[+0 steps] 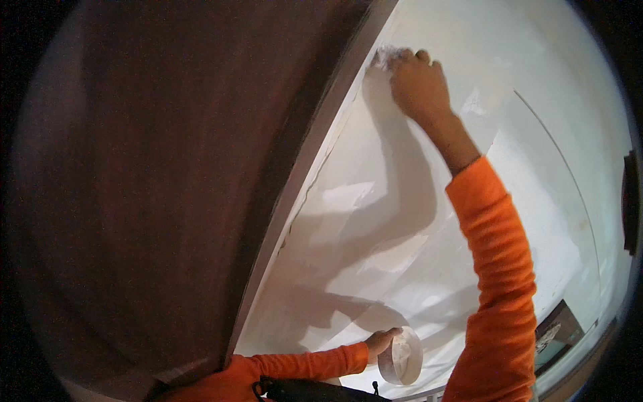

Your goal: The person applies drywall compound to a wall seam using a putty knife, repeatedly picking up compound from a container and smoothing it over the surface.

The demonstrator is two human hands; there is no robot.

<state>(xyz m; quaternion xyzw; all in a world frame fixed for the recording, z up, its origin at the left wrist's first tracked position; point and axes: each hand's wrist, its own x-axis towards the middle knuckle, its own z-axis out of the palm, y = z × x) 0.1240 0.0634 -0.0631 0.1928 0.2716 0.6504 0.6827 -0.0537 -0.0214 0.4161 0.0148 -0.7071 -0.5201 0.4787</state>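
High on the white wall [469,40], my right hand [422,84] is closed on a crumpled whitish wad [388,57]. The wad is up against the wall, close beside the brown frame; whether it is cloth, paper or something else is hard to make out. Low down, my left hand [380,343] grips the rim of a round, pale bowl [410,365]. White paste or powder [402,355] lies inside the bowl, which tilts toward me. Both arms wear orange sleeves, and the right one is stretched far up.
A large dark brown door or panel [167,167] fills the left, edged by a frame [295,177]. A ragged crack [305,201] follows the frame. Brighter white patches [348,194] mark the wall. A thin dark line [556,141] crosses it at right. A black strap [315,390] hangs near my body.
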